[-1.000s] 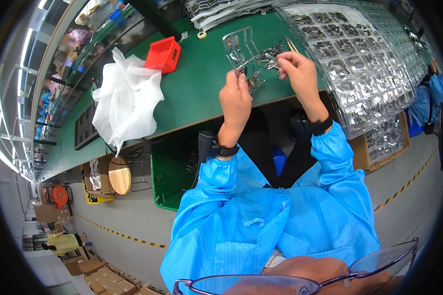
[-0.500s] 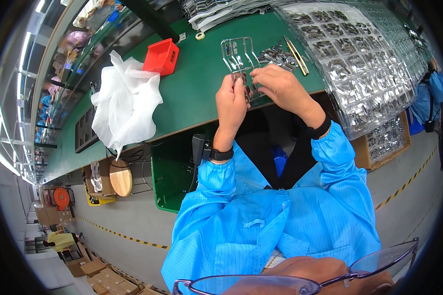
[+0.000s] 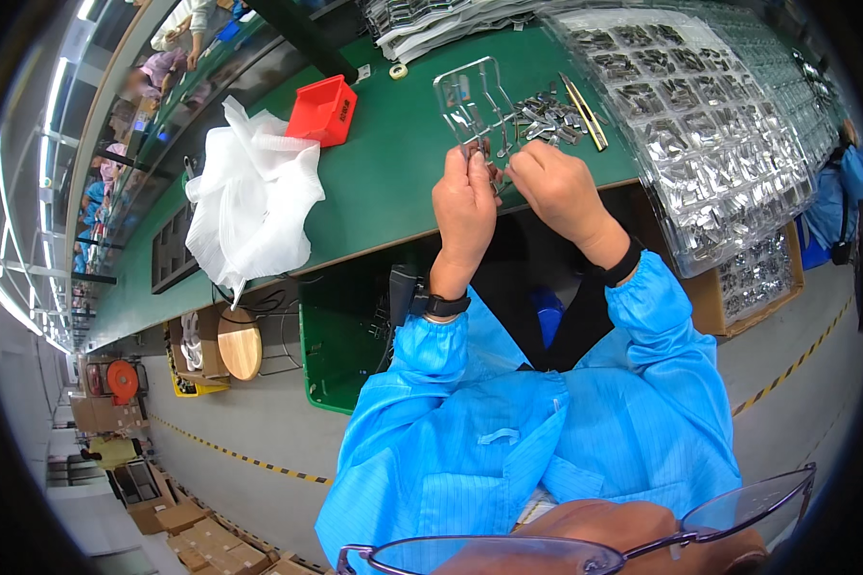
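1 metal frame, over the green table, its near end gripped in the closed left hand; 1 right hand just beside that end, fingers curled and pinched together, contents hidden. Beyond: 1 pile of small metal pieces, near 1 pair of gold tweezers.

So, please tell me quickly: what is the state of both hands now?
Left hand: closed, holding the metal wire frame.
Right hand: fingers curled close to the frame; whether they grip anything cannot be told.
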A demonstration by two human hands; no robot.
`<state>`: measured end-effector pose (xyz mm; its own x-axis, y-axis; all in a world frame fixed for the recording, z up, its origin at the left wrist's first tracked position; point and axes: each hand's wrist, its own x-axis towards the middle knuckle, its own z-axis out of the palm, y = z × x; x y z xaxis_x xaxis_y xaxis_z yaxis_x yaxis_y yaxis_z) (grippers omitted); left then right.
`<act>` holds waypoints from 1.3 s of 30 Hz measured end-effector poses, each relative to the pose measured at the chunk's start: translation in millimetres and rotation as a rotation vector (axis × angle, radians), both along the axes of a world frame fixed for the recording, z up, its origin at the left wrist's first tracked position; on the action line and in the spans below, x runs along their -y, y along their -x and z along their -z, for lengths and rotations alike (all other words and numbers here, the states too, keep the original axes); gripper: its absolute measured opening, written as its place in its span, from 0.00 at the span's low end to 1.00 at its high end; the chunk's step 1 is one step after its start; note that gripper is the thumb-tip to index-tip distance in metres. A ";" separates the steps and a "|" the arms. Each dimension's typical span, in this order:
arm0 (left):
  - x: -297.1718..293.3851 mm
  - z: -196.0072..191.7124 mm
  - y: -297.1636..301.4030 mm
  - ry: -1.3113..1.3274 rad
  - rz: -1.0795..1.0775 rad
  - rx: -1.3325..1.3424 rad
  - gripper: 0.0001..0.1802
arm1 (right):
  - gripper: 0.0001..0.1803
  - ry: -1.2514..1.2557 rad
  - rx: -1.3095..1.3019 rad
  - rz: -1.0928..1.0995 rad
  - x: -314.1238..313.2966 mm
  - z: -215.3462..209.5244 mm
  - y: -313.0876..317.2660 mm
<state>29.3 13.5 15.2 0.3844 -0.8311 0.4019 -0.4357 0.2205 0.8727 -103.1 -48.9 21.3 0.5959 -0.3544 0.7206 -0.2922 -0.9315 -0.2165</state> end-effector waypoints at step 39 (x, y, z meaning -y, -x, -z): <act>6.7 4.7 -6.7 -0.083 0.128 -0.610 0.11 | 0.08 -0.017 0.127 -0.152 -5.9 4.7 -7.8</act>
